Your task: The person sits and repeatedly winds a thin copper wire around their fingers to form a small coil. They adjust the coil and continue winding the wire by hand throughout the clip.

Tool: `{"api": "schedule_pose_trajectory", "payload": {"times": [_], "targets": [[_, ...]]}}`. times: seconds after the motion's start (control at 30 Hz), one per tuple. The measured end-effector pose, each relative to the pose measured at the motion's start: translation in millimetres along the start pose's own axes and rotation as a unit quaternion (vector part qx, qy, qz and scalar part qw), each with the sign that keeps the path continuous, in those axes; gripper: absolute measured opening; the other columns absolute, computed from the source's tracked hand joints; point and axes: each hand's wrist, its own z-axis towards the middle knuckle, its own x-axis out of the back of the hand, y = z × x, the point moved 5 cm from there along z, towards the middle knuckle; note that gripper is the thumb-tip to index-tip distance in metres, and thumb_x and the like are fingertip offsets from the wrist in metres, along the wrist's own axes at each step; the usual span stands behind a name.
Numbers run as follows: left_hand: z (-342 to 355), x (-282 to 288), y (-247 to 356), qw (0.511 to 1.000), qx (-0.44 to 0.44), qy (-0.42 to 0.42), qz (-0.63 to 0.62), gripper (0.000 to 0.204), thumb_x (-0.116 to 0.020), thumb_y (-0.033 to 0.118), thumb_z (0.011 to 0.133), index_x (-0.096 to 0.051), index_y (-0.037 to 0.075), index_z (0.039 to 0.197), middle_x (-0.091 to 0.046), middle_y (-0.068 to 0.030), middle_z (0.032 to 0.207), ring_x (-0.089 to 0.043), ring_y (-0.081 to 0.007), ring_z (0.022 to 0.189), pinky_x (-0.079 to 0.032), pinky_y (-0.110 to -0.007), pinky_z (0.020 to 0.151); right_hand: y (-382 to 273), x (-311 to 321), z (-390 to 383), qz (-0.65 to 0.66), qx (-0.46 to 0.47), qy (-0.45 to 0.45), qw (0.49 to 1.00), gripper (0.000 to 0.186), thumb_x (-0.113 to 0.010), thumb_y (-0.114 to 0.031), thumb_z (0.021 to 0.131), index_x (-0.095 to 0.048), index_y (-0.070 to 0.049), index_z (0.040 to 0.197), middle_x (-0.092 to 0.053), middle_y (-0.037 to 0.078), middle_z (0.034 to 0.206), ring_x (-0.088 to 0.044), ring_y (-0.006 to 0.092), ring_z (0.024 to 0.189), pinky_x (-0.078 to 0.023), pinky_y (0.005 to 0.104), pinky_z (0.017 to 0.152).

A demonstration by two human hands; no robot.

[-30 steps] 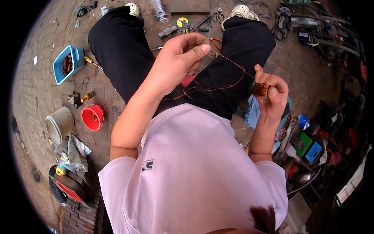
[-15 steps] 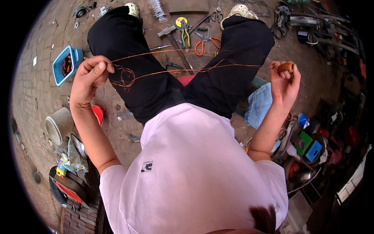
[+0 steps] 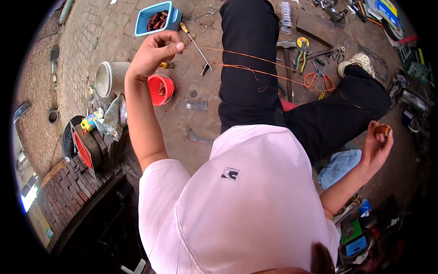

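Basin (image 3: 176, 22) left, pliers (image 3: 301, 60) between the legs (image 3: 248, 93), coil (image 3: 382, 131) out right!
Of the floor's (image 3: 205, 121) containers, the pail (image 3: 119, 73) sits nearest the left edge, bucket (image 3: 171, 86) just right of it, basin beyond with bundles (image 3: 157, 20) inside; there's the hammer (image 3: 287, 57) left of the pliers, scissors (image 3: 338, 55) right, and wire (image 3: 237, 67) running from the left fingers (image 3: 175, 48) across the legs toward the right fingers (image 3: 389, 144).

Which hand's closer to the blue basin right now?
Left. In the picture, the left hand is just below the blue basin; the right hand is far away to its lower right.
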Motion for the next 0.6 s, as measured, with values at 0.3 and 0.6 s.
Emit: {"api": "schedule_pose_trajectory", "payload": {"times": [0.3, 0.6], "targets": [[-40, 31, -29, 0.942, -0.231, 0.017, -0.243, 0.018, -0.065, 0.016, 0.087, -0.056, 0.005, 0.076, -0.038, 0.004, 0.058, -0.029, -0.0049, 0.052, -0.031, -0.023, 0.05, 16, -20, 23, -0.035, -0.013, -0.042, 0.998, 0.017, -0.049, -0.012, 0.097, -0.053, 0.004, 0.091, -0.042, 0.004, 0.066, -0.047, 0.0161, 0.073, -0.035, 0.04, 0.105], [-51, 33, -99, 0.993, 0.075, 0.063, 0.073, 0.024, -0.069, 0.02, 0.085, -0.058, 0.003, 0.072, -0.051, 0.0008, 0.065, -0.046, -0.0055, 0.064, -0.038, -0.023, 0.058, 26, -26, 13, -0.02, -0.076, -0.014, 0.997, 0.02, -0.048, -0.014, 0.098, -0.052, 0.001, 0.085, -0.042, 0.003, 0.066, -0.043, 0.0123, 0.068, -0.038, 0.0364, 0.1]]}}
